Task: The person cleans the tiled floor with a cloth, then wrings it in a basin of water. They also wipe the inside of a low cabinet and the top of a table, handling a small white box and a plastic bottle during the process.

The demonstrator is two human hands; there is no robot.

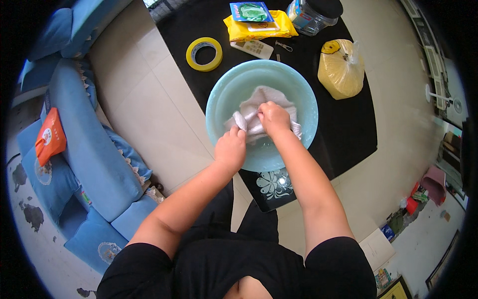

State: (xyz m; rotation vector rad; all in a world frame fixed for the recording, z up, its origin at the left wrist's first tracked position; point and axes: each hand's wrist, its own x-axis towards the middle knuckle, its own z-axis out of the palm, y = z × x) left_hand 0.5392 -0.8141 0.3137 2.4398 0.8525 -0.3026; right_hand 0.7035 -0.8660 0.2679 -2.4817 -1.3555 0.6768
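A light-blue plastic basin (pixel 213 107) stands on the black table, with water inside. A pale pinkish-white cloth (pixel 269 95) lies crumpled in it, wet and partly bunched. Closed around a twisted, raised fold of the cloth is my left hand (pixel 231 147), at the basin's near left side. My right hand (pixel 274 118) pinches the same cloth near the middle of the basin, a short way from the left. Beneath my fingers the cloth's lower parts are hidden.
Behind the basin on the black table (pixel 343 134) lie a yellow tape roll (pixel 217 62), a white remote-like device (pixel 255 48), a yellow wipes pack (pixel 239 32) and a clear jar (pixel 311 20). A bag of yellow grain (pixel 341 74) sits right. A blue sofa (pixel 94 134) stands left.
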